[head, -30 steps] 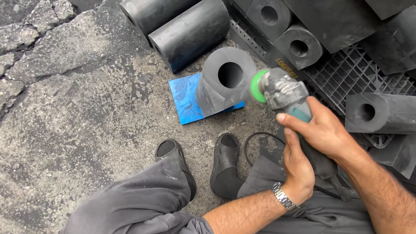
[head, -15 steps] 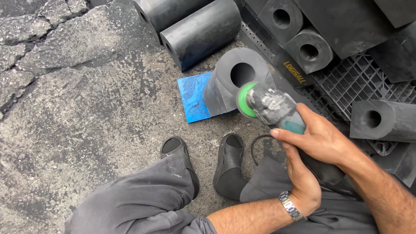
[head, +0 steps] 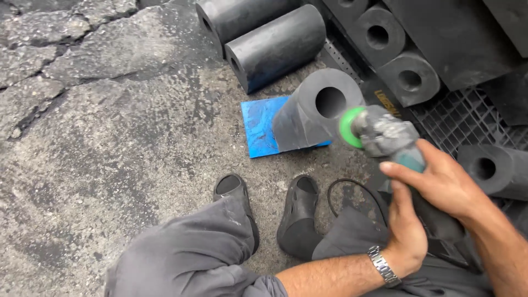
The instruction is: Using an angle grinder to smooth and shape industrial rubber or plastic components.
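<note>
A dusty grey angle grinder (head: 385, 135) with a green disc (head: 348, 127) is held in both hands. My right hand (head: 443, 181) wraps the top of its body. My left hand (head: 406, 231), with a metal wristwatch (head: 383, 267), grips it from below. The disc sits against the rim of a black rubber cylinder with a centre hole (head: 313, 113). That cylinder stands upright on a blue square plate (head: 259, 129) on the cracked ground.
More black hollow cylinders lie behind (head: 275, 47) and to the right (head: 410, 77), some on a black plastic grid pallet (head: 467, 129). A black cable (head: 352, 190) loops near my black shoes (head: 300, 217). My grey-trousered knee (head: 187, 258) fills the lower middle.
The grinder has moved right and up along the cylinder's rim, from its lower front edge to its right side. The view has shifted slightly; both hands keep their grip.
</note>
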